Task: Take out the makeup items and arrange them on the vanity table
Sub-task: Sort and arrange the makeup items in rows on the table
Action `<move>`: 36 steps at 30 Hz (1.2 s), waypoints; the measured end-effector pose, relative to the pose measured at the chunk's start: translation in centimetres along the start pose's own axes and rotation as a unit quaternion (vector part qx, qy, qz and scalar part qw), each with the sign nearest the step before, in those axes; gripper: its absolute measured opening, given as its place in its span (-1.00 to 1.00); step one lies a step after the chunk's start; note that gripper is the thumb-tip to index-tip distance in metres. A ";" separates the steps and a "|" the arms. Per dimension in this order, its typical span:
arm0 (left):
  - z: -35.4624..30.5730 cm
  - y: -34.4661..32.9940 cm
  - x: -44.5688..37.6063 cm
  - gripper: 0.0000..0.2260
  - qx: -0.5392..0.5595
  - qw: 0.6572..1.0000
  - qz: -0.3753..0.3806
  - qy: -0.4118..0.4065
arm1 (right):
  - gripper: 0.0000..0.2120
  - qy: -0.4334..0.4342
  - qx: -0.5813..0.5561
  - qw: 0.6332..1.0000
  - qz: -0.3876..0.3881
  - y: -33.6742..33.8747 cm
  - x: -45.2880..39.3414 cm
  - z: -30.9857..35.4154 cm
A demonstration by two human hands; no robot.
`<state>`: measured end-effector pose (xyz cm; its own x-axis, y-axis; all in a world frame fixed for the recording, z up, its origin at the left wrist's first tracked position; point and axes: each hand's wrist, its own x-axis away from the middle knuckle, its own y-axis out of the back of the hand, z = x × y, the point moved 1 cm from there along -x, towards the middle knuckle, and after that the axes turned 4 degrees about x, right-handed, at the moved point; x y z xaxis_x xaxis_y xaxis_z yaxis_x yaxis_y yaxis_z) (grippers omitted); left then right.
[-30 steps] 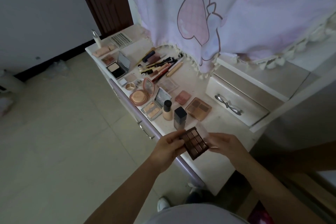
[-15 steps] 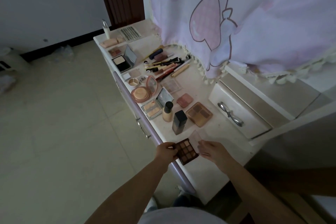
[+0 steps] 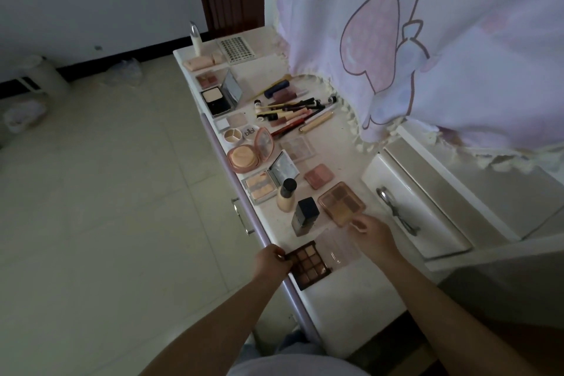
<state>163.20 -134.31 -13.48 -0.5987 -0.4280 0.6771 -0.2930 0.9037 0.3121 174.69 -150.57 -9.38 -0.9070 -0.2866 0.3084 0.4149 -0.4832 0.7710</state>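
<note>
On the vanity table [image 3: 351, 299], near its front edge, the eyeshadow palette [image 3: 308, 265] now lies flat — earlier held aloft; left hand [image 3: 273, 262] grips its edge, right hand [image 3: 372, 233] pinches its clear lid [image 3: 338, 246].

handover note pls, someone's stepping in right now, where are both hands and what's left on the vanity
Left hand: grips the near-left edge of the dark eyeshadow palette, open on the vanity table near its front edge.
Right hand: pinches the far edge of the palette's clear lid, laid back toward the drawer.
Done: compacts, foundation bottles and brushes are laid out along the table.
Left: let go of the palette; whether more items wait out of view cannot be told.
</note>
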 end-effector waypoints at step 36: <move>-9.1 0.7 6.6 -0.68 0.139 0.912 0.292 -0.255 | -0.62 0.066 -0.247 0.967 0.002 4.9 10.6 3.1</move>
<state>165.82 -136.43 -2.68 -0.9606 0.1111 0.2549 0.0513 0.9718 -0.2302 166.88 -153.43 -0.65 -0.9018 -0.3763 0.2125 0.4316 -0.8088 0.3994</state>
